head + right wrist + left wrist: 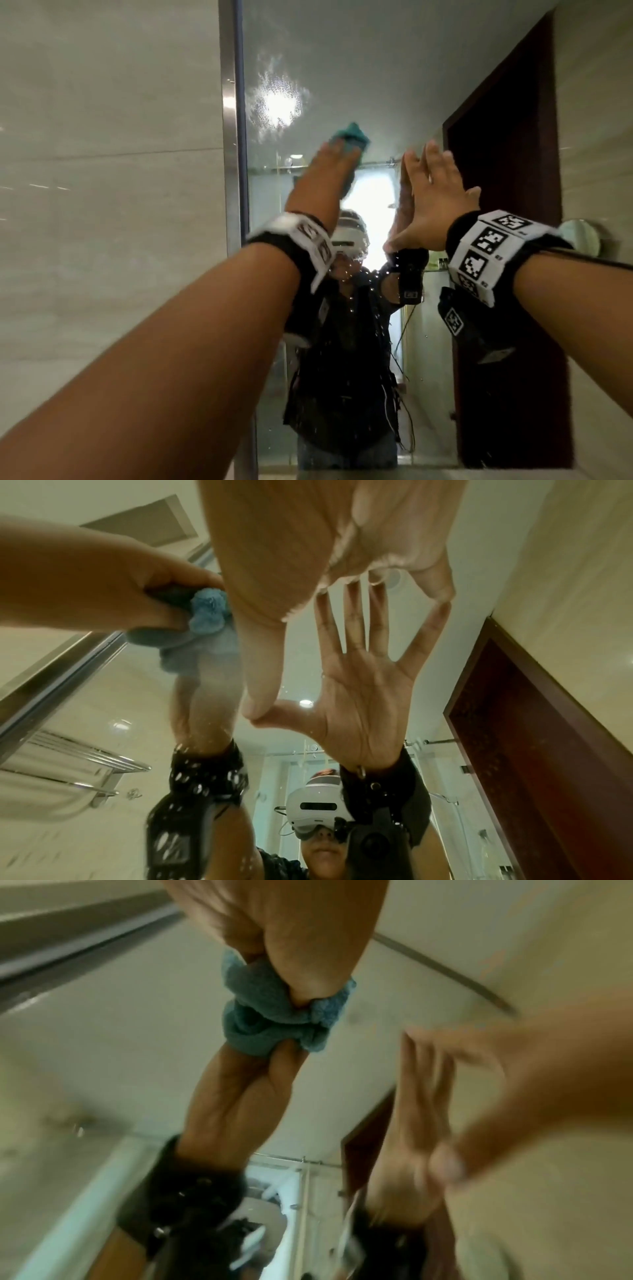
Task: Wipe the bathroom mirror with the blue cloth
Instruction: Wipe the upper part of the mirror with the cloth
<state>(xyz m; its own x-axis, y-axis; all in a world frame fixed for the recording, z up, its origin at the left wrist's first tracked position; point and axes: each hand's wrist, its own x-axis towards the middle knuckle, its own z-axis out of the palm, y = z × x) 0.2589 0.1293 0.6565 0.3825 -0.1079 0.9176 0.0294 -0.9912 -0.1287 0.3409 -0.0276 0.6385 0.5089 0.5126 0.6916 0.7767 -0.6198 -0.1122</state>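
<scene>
At the left of the head frame runs a pale tiled wall (109, 171), ending at the steel frame strip (228, 137) that borders the mirror (359, 68). Just right of that strip, in the upper middle, a patch of water droplets (275, 104) glares on the glass. Below it, the left hand (323, 171) presses the blue cloth (113, 137) against the mirror; the hand is motion-blurred here, but the left wrist view shows its grip closed, fingers curled round the bunched blue cloth (274, 1015), which meets its own reflection in the glass. A marker band (301, 246) wraps the left wrist. Right of centre, the right hand (435, 209) has its grip fully spread and holds nothing, fingers straight, their tips touching the mirror; the right wrist view shows them meeting their reflection. A second marker band (493, 250) sits on the right wrist. At the right of the frame the mirror reflects a dark red door (507, 154).
</scene>
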